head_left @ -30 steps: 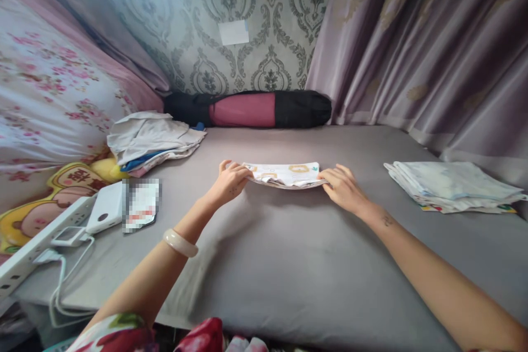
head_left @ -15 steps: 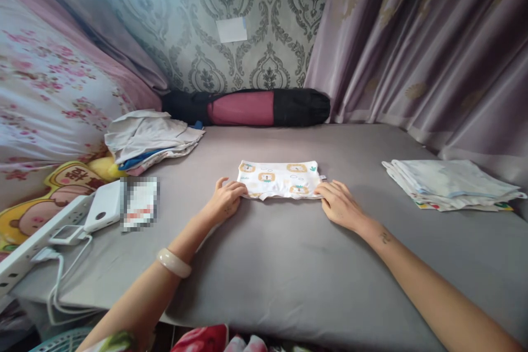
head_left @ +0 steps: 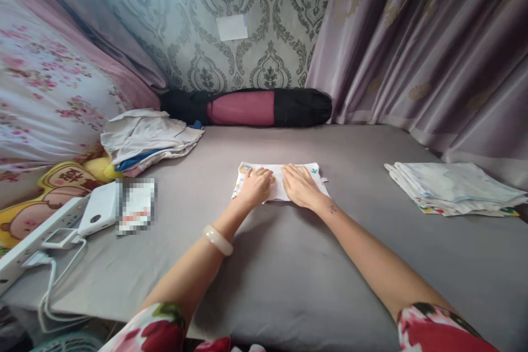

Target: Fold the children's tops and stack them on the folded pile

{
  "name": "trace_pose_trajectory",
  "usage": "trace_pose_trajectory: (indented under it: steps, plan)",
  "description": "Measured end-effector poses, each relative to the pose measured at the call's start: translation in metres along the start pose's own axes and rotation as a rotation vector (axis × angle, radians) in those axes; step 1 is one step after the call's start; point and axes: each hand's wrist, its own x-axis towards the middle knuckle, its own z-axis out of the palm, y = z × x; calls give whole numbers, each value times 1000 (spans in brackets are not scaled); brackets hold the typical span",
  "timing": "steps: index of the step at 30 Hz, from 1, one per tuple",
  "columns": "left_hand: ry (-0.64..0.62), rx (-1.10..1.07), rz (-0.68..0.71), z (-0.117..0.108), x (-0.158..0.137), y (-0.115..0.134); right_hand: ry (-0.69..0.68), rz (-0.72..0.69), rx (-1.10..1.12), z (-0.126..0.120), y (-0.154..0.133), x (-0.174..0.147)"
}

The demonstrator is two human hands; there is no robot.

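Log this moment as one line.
left grip: on printed white cloth; right grip: on same cloth; surface: grey sheet; right side: folded stack; left side: clothes pile

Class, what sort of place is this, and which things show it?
Probably a bedroom or similar home room: purplish curtains, patterned wallpaper and a pile of clothes suggest it.

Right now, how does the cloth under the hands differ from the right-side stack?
The cloth looks like a single folded piece; the stack shows several layers.
The cloth has orange and green print; the stack's top is pale with light-blue edging.
The left hand and right hand rest on the cloth; neither touches the stack.
Both lie on the grey sheet.
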Motion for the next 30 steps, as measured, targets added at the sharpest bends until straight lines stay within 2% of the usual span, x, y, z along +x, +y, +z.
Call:
trace_pose_trajectory:
  steps: [3,6,13,18,23,30]
  plan:
    - [-47,39,-53,12,15,11,-96,37,-4,13,-9,14]
    - [-83,63,-93,21,20,11,-169,70,15,21,-9,18]
    - [-138,81,-96,26,17,7,-217,98,40,25,-7,17]
    - [-121,84,-114,26,17,5,-239,135,74,23,-7,18]
    - [-44,94,-147,30,16,-3,-225,228,40,22,-5,20]
    - [45,139,-223,30,15,-17,-142,323,-35,27,7,19]
